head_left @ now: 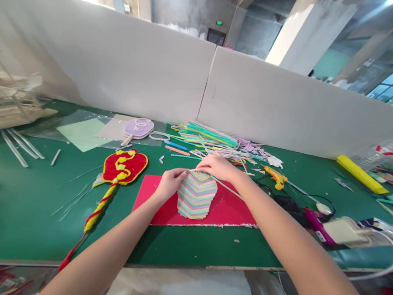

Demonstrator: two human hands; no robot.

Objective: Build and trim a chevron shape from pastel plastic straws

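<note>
A piece built of pastel chevron strips (196,198), in pink, blue, yellow and green, lies on a red sheet (239,209). At its upper left edge, the fingertips of my left hand (172,183) are pinched together on a thin pale strip. My right hand (219,167) is closed over the top edge, its fingers pressed on the same strip. Fingers hide most of that strip. A pale green strip (229,188) slants out from under my right hand across the red sheet.
Left of the sheet lies a red fan (135,167) with a yellow twisted handle. Behind are a purple fan (139,128) and a heap of coloured strips (211,135). A yellow glue gun (277,177), a yellow bar (362,175) and a power strip (346,231) lie right.
</note>
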